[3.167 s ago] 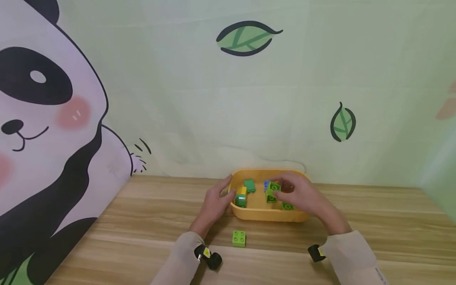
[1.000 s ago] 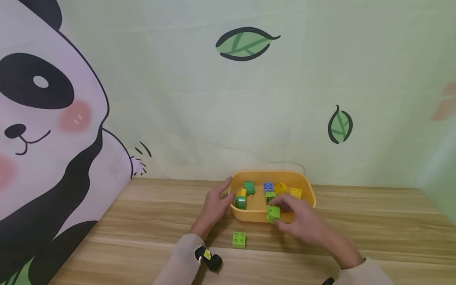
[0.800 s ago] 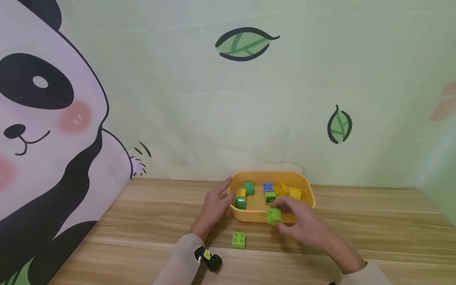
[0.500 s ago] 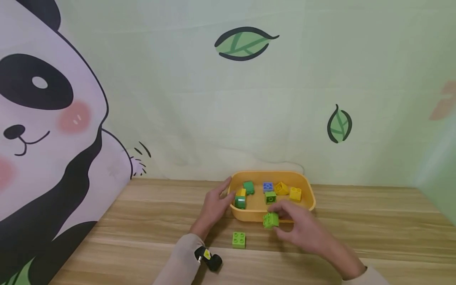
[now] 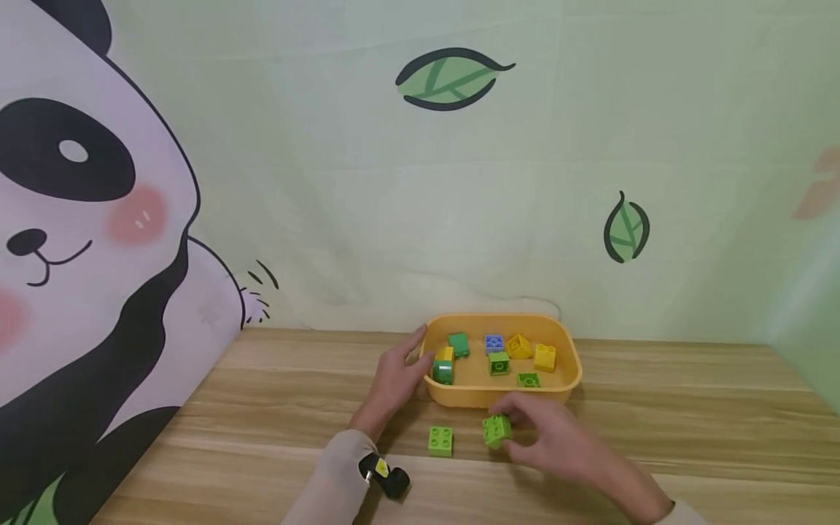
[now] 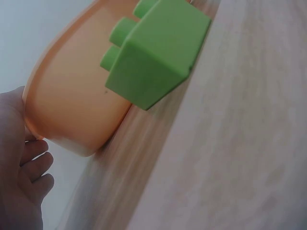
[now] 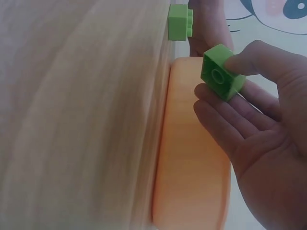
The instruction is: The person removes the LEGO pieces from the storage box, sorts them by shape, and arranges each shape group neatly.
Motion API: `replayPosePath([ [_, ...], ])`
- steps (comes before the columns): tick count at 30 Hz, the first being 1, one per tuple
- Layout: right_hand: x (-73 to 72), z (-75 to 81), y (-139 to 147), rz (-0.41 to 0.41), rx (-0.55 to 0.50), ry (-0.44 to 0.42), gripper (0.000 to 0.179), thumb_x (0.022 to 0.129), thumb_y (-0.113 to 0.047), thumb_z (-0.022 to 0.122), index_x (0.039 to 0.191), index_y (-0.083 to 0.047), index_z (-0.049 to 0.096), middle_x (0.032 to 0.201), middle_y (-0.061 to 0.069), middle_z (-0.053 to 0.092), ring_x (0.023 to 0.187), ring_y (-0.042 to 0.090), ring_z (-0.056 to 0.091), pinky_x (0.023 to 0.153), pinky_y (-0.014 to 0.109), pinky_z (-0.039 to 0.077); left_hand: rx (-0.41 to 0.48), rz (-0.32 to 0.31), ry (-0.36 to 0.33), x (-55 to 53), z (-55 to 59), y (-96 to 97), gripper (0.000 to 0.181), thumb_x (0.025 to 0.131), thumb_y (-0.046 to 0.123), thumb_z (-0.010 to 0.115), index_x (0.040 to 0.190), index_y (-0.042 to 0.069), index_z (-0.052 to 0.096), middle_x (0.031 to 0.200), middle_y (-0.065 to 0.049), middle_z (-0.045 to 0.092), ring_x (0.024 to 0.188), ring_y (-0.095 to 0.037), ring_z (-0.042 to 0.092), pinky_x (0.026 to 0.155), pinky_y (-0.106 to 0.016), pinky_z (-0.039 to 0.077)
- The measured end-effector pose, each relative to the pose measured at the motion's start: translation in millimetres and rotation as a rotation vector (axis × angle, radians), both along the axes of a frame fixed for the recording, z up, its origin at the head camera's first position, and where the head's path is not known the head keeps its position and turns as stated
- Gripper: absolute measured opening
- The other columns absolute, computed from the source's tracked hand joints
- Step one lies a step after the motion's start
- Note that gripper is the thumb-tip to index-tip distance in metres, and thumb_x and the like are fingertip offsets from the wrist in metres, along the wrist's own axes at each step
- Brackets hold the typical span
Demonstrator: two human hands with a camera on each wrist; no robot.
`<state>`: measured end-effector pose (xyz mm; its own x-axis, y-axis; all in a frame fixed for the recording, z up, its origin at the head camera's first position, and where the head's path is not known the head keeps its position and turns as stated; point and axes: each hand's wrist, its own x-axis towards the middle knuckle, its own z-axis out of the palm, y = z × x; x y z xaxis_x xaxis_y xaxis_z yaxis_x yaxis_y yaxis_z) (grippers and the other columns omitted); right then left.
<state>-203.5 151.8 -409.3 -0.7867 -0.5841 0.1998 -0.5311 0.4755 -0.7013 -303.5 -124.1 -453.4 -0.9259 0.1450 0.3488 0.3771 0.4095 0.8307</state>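
Observation:
My right hand (image 5: 547, 437) pinches a lime-green toy building brick (image 5: 496, 431) between thumb and fingers, in front of the orange-yellow bin (image 5: 499, 396). In the right wrist view the brick's hollow underside (image 7: 218, 76) faces the camera and the thumb presses on its side. My left hand (image 5: 394, 379) grips the bin's left end, thumb over the rim. The left wrist view shows the curled fingers (image 6: 36, 167) beside the bin's outer wall. A second lime-green brick (image 5: 440, 441), two studs by two, sits studs up on the table, left of the held one.
Inside the bin lie several bricks: a dark green one (image 5: 459, 345), a blue one (image 5: 494, 343), yellow ones (image 5: 545, 357) and green ones (image 5: 499, 363). A wooden table (image 5: 689, 408) carries everything. Behind it hangs a pale green backdrop (image 5: 499, 182) printed with a panda and leaves.
My right hand has lifted a lime-green brick out of the bin and brought it toward me, down beside the brick on the table. The left hand stays at the bin's end.

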Motion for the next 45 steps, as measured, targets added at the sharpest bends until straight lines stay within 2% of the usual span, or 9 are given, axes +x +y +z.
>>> replayPosePath([
  [9,-2.0,-5.6,-5,-0.012,0.028,-0.060,0.034,0.089,-0.006,0.082,0.120,-0.011,0.068,0.113,-0.007,0.071,0.107,0.017,0.069,0.095,0.035,0.060,0.006,0.006,-0.006,1.8,0.9,-0.5,0.055,0.105,0.016,0.063,0.156,0.000,0.051,0.159,-0.015,0.050,0.150,-0.036,0.042,0.123,-0.053,0.033],
  [22,-4.9,-8.4,-16,-0.010,0.052,-0.011,0.032,0.089,-0.014,0.086,0.118,-0.016,0.074,0.114,-0.010,0.072,0.104,0.013,0.066,0.094,0.038,0.060,0.001,-0.001,0.006,1.2,1.3,1.1,0.054,0.105,0.015,0.063,0.155,-0.002,0.051,0.159,-0.016,0.050,0.149,-0.036,0.043,0.123,-0.053,0.033],
  [34,-5.9,-14.0,-21,-0.008,0.057,-0.071,0.032,0.088,-0.008,0.086,0.116,-0.011,0.072,0.113,-0.003,0.072,0.107,0.023,0.068,0.095,0.045,0.060,0.004,0.009,-0.011,0.4,0.8,1.2,0.055,0.105,0.016,0.063,0.156,0.000,0.051,0.159,-0.014,0.050,0.149,-0.035,0.043,0.123,-0.051,0.033],
  [39,-6.7,-15.9,-23,-0.005,0.063,-0.089,0.034,0.087,-0.005,0.087,0.116,-0.010,0.070,0.111,-0.003,0.071,0.103,0.022,0.068,0.091,0.042,0.061,-0.002,0.011,-0.023,1.1,1.3,0.5,0.056,0.105,0.019,0.063,0.156,0.001,0.050,0.160,-0.013,0.049,0.150,-0.034,0.042,0.124,-0.051,0.032],
  [45,-7.4,-17.6,-26,-0.007,0.087,-0.053,0.034,0.085,-0.005,0.088,0.113,-0.011,0.070,0.107,-0.005,0.070,0.099,0.017,0.067,0.088,0.036,0.061,-0.005,0.016,-0.033,-0.1,0.3,0.2,0.057,0.105,0.021,0.064,0.157,0.003,0.049,0.161,-0.010,0.048,0.151,-0.031,0.041,0.124,-0.048,0.031],
])
